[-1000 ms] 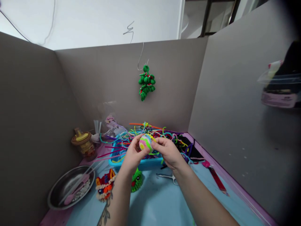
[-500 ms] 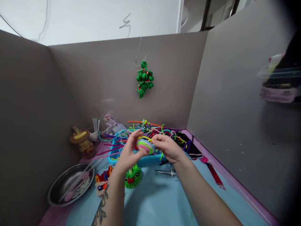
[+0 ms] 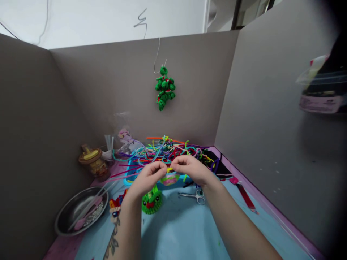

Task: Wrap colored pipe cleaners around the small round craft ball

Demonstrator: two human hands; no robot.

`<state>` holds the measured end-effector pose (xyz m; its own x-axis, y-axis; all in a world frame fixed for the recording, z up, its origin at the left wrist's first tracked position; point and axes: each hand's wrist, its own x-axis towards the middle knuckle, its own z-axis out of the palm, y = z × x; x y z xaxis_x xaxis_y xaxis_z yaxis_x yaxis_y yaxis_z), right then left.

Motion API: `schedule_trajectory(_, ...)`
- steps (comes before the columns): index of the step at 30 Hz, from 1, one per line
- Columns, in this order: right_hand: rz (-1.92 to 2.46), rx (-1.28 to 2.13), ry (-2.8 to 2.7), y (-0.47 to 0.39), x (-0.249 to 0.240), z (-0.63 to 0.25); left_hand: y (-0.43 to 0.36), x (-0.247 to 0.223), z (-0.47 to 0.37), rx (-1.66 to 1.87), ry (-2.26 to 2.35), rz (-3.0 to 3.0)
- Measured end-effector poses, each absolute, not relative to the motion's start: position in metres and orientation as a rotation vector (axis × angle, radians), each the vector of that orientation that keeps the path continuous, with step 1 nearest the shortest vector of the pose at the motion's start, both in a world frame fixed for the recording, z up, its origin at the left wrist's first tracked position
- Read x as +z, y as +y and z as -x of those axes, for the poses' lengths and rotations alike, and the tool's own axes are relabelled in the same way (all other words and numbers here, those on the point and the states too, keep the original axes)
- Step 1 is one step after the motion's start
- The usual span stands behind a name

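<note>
Both hands meet above the blue tray's [image 3: 130,180] near edge: the left hand [image 3: 148,177] and right hand [image 3: 191,169] pinch a pink-and-green woven ball [image 3: 170,178] between their fingertips. Scissors [image 3: 193,196] lie just right of the tray's near edge. Nearer than the tray, blue mat [image 3: 179,231] lies bare.

A single head-worn camera looks forward and down from above the person's forearms, close over the blue table [image 3: 184,231]. It faces the back partition wall [image 3: 130,90] at 12 o'clock, with side partitions at 9 and 3 o'clock. Both hands meet near frame centre. No second view shares the scene.
</note>
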<state>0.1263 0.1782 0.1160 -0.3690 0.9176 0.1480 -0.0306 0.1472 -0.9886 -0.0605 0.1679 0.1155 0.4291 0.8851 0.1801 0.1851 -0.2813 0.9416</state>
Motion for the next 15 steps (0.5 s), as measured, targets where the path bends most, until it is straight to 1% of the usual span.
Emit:
schedule_trajectory(2,0.903,1.282,-1.421,0.185,0.114,-0.134,0.169,0.115,0.064,1.01,0.967,-1.71)
schedule_trajectory(6,0.933,1.108,-1.081,0.2,0.108,-0.16,0.175,0.114,0.075,1.303,1.017,-1.508)
schedule_trajectory(8,0.96,1.055,-1.097,0.201,0.107,-0.168,0.175,0.114,0.076,1.327,1.018,-1.464)
schedule_trajectory(10,0.931,1.036,-1.279,0.196,0.11,-0.166,0.174,0.114,0.072,1.252,1.019,-1.492)
schedule_trajectory(12,0.861,1.093,-1.506,0.188,0.113,-0.157,0.172,0.114,0.063,1.198,0.989,-1.5)
schedule_trajectory(15,0.738,1.365,-1.581,0.178,0.117,-0.141,0.17,0.113,0.049,1.252,0.853,-1.383)
